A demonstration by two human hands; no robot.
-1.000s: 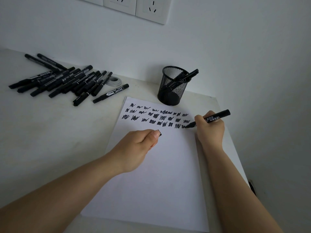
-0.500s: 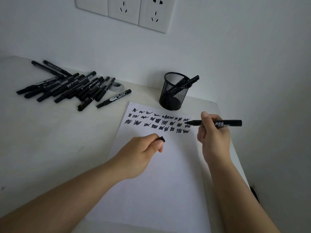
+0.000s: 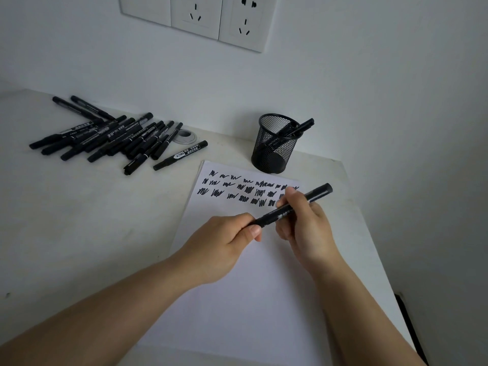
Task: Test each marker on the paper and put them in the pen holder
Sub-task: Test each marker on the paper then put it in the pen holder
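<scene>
My right hand [image 3: 306, 228] grips a black marker [image 3: 315, 194] by its barrel above the white paper [image 3: 237, 299]. My left hand [image 3: 224, 241] pinches the marker's cap at its lower left end, so both hands meet on the one marker. The paper carries three rows of black test scribbles [image 3: 237, 191] near its far edge. A black mesh pen holder [image 3: 274, 146] stands just beyond the paper with markers leaning out of it to the right. A pile of several black markers [image 3: 105, 138] lies on the table at the far left.
A small roll of clear tape [image 3: 186, 136] lies beside the marker pile. The white table [image 3: 79, 220] meets a wall with sockets [image 3: 196, 19] behind. The table's right edge drops off close to the paper.
My right hand lifted the marker off the paper and swung its tip toward my left hand. The cap in my left hand now meets the marker's tip end.
</scene>
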